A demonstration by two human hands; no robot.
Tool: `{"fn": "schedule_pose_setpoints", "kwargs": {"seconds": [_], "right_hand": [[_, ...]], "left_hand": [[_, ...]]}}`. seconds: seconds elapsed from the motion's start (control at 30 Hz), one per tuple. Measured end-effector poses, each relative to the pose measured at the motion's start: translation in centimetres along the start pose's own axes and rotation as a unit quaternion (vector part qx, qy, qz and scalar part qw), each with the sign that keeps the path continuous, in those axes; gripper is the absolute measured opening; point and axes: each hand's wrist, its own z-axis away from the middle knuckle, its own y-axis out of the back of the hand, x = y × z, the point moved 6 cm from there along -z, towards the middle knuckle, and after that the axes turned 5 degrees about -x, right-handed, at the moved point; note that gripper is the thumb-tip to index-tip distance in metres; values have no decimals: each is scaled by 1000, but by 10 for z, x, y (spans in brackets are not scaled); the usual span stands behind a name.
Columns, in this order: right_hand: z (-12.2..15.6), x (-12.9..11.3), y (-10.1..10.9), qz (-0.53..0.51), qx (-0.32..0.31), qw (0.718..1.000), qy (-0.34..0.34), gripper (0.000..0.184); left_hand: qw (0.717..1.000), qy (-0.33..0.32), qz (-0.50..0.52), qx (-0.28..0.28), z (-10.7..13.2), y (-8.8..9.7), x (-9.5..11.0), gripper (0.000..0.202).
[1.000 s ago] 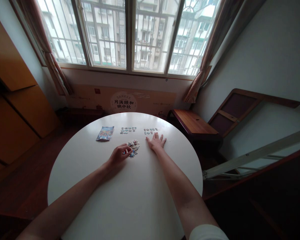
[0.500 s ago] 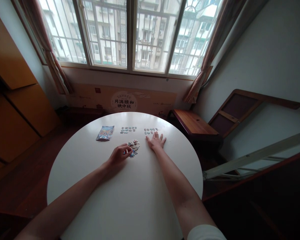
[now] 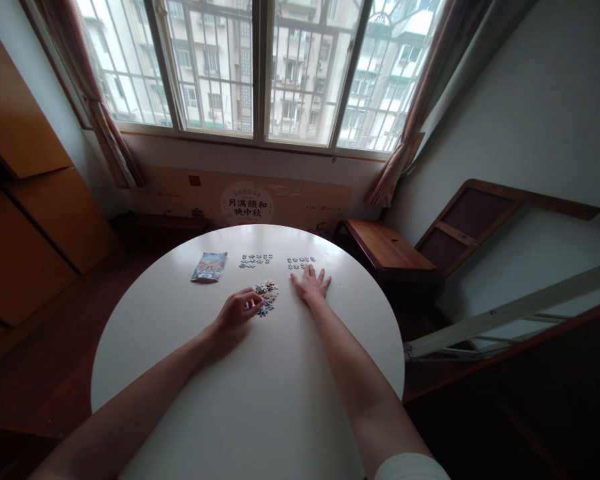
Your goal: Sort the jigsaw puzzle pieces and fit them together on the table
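A small heap of jigsaw pieces (image 3: pixel 267 292) lies near the middle of the round white table (image 3: pixel 250 400). My left hand (image 3: pixel 237 310) rests at the heap's left edge, fingers curled and pinching a piece. My right hand (image 3: pixel 311 284) lies flat with spread fingers just right of the heap. Beyond the heap sit two laid-out groups of pieces, the left group (image 3: pixel 253 261) and the right group (image 3: pixel 300 263), the latter just past my right fingertips. A colourful puzzle bag (image 3: pixel 209 267) lies to the far left.
A dark wooden side table (image 3: pixel 387 248) stands beyond the table's right edge, with a folded wooden frame (image 3: pixel 473 217) leaning on the wall. A printed cardboard box (image 3: pixel 245 202) sits under the barred window (image 3: pixel 260 67). Orange cabinets (image 3: pixel 35 220) line the left wall.
Both hands stay in the same places; only the camera has shifted slightly.
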Motion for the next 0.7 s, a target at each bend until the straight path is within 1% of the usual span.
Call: {"fn": "schedule_pose_setpoints", "kwargs": {"seconds": [0.1,0.2,0.3,0.4,0.47,0.53,0.63,0.7], "right_hand": [[-1,1,0,-14,21,1000,3,78],[1,1,3,-36,50,998,8,74],[7,0,10,-65,113,991,13,66],[15,1,18,-108,188,976,31,54],[17,4,21,-166,207,962,61,48],[17,10,22,-248,210,942,81,45],[17,24,23,-375,233,896,49,42],[18,23,20,-440,217,869,60,40]], "left_hand": [[1000,6,-2,-2,0,-1,-1,22],[999,41,-26,5,2,-1,-5,25],[995,84,-53,27,3,2,-11,29],[989,122,-64,58,3,8,-15,31],[985,144,-60,73,2,12,-18,30],[983,158,-50,81,1,14,-22,28],[981,173,-31,80,0,13,-29,28],[981,178,-22,70,0,11,-33,28]]}}
